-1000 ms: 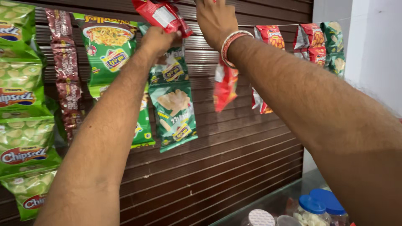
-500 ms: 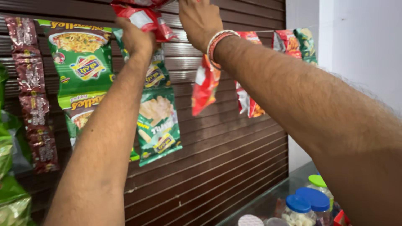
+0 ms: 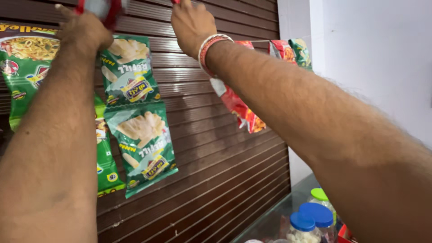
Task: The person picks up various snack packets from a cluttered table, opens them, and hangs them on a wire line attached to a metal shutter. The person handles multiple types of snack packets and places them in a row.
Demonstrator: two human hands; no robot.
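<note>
Both your hands up at top of brown slatted shutter (image 3: 202, 171). Left hand (image 3: 83, 31) clenched on shiny red snack packet (image 3: 105, 8), top cut off by frame. Right hand (image 3: 192, 24) pinched closed beside it; contents unclear. Hanging step seems underway; next move needs steady reach.

In front of me the brown slatted wall (image 3: 216, 148) carries the goods. Green snack packets (image 3: 135, 117) hang flat against it in a strip, one below another, with a green noodle packet (image 3: 27, 67) beside them on my left. Further right, red packets (image 3: 243, 112) dangle near the corner (one is green). Low down, a glass counter (image 3: 270, 220) meets the wall; jars with blue lids (image 3: 310, 222) and a green-lidded jar (image 3: 320, 196) stand on it.
</note>
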